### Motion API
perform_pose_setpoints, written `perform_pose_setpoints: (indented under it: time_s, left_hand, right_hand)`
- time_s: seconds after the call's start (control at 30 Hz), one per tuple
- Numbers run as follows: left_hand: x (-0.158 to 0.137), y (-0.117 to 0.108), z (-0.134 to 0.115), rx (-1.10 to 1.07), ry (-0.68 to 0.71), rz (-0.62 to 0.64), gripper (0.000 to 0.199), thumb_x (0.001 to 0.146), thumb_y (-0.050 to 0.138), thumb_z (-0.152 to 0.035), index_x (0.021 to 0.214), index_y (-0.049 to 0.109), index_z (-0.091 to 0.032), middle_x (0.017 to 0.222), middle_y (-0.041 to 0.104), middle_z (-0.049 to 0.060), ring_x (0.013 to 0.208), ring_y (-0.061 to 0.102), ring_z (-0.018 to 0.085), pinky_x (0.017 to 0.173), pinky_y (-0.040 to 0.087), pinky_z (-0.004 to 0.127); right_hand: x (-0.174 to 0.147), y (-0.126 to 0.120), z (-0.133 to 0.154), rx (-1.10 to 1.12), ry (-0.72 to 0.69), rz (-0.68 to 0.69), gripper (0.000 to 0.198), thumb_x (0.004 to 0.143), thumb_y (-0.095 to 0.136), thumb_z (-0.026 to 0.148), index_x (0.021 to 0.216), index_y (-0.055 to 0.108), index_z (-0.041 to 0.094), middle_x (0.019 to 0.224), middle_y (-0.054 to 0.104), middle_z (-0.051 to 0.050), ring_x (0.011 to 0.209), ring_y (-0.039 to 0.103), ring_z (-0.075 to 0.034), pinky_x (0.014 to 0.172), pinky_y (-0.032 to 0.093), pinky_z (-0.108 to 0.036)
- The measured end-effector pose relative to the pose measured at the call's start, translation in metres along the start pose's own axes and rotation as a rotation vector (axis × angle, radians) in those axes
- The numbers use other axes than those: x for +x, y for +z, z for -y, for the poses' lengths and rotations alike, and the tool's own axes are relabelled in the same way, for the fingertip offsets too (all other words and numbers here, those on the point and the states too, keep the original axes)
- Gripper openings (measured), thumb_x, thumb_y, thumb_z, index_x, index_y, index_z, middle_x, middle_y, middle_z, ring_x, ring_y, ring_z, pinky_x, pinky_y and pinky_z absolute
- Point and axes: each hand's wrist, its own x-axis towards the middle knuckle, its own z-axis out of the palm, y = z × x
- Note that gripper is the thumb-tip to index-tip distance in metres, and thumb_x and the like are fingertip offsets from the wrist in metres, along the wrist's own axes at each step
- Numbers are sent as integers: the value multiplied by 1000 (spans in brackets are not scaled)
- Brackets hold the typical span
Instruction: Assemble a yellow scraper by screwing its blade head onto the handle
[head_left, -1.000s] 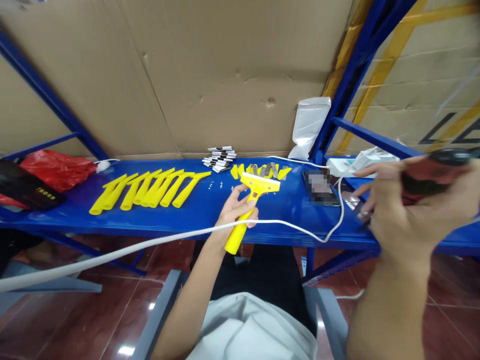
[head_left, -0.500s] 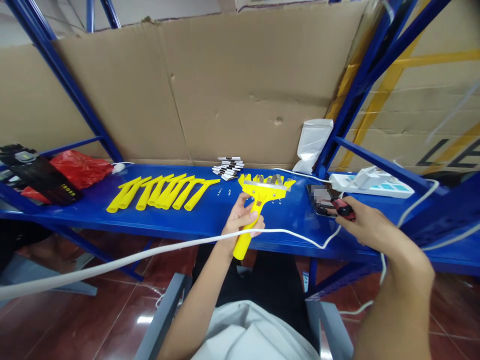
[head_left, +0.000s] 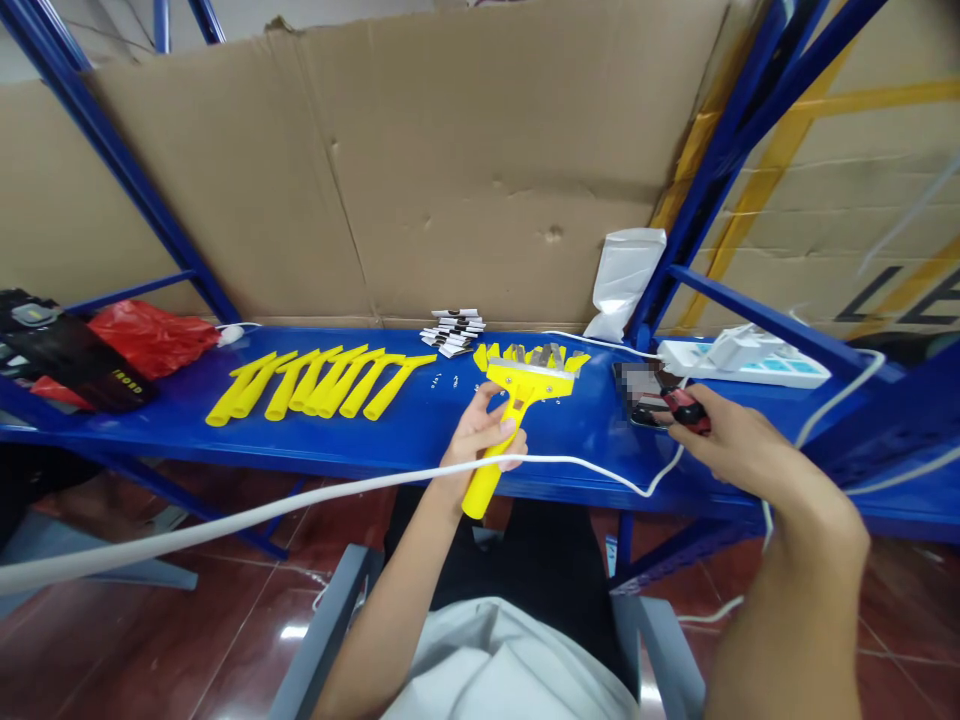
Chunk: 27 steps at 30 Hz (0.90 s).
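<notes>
My left hand [head_left: 484, 437] is closed round the handle of a yellow scraper [head_left: 525, 386], held above the front of the blue bench. A metal strip with two screws crosses the scraper's wide head. To the right, my right hand [head_left: 716, 425] grips a red and black screwdriver [head_left: 686, 409]; its tip cannot be made out. Just beyond that hand lies a phone [head_left: 639, 392] with a blurred screen. Behind the scraper head are small yellow pieces and metal plates [head_left: 551, 355]. Several yellow scraper handles [head_left: 330, 385] lie in a row on the left.
White-and-dark blade packets [head_left: 453, 332] are piled against the cardboard wall [head_left: 450, 170]. A white pouch [head_left: 624, 280] leans by the blue post, near a power strip [head_left: 750, 365]. A white cable [head_left: 300, 502] hangs across the front. Far left sit a red bag [head_left: 154, 337] and black item [head_left: 67, 350].
Both hands keep their grips, and the scraper and screwdriver stay almost in place. The view has shifted slightly.
</notes>
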Motion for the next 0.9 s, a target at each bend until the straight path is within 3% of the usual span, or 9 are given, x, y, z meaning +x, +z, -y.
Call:
perform_pose_setpoints:
  time_s: [0.2, 0.33, 0.47, 0.6, 0.77, 0.9]
  left_hand:
    - [7, -2, 1, 53, -84, -75, 63, 85, 101, -32, 133, 61, -25, 112, 74, 1, 53, 58, 4, 56, 50, 25]
    - [17, -3, 4, 130, -166, -114, 65, 84, 102, -34, 133, 62, -19, 105, 75, 3, 57, 64, 8, 59, 52, 26]
    - [25, -2, 5, 259, -255, -80, 63, 84, 102, -35, 129, 60, -19, 96, 76, 2, 57, 69, 12, 61, 55, 28]
    - [30, 5, 6, 361, -326, -45, 56, 91, 95, -33, 130, 57, -20, 93, 76, 1, 57, 72, 14, 61, 58, 28]
    - [37, 23, 18, 370, -441, 23, 55, 89, 93, -23, 129, 55, -20, 107, 77, 8, 66, 78, 18, 56, 61, 30]
    - [39, 31, 28, 314, -461, 69, 55, 87, 95, -22, 126, 56, -19, 108, 77, 9, 68, 80, 20, 57, 63, 31]
  right_hand:
    - [-6, -8, 19, -68, -5, -46, 21, 88, 71, 42, 99, 56, 32, 70, 68, -3, 52, 61, -29, 59, 44, -40]
    - [-13, -10, 36, -21, 8, -194, 37, 93, 74, 63, 100, 56, 31, 73, 69, -2, 58, 63, -28, 66, 44, -41]
    - [-20, -5, 52, 226, -80, -439, 50, 93, 81, 73, 96, 57, 29, 75, 73, -2, 54, 61, -22, 59, 46, -38]
    - [-18, 5, 71, 685, -316, -559, 52, 102, 80, 72, 101, 49, 30, 83, 78, 0, 40, 50, -12, 42, 40, -32]
    - [-7, 19, 96, 1076, -444, -793, 58, 99, 80, 77, 102, 46, 31, 71, 57, 12, 38, 42, -10, 36, 33, -26]
    - [-4, 29, 108, 1152, -448, -871, 54, 102, 75, 76, 103, 42, 32, 73, 50, 12, 43, 42, -10, 41, 38, -25]
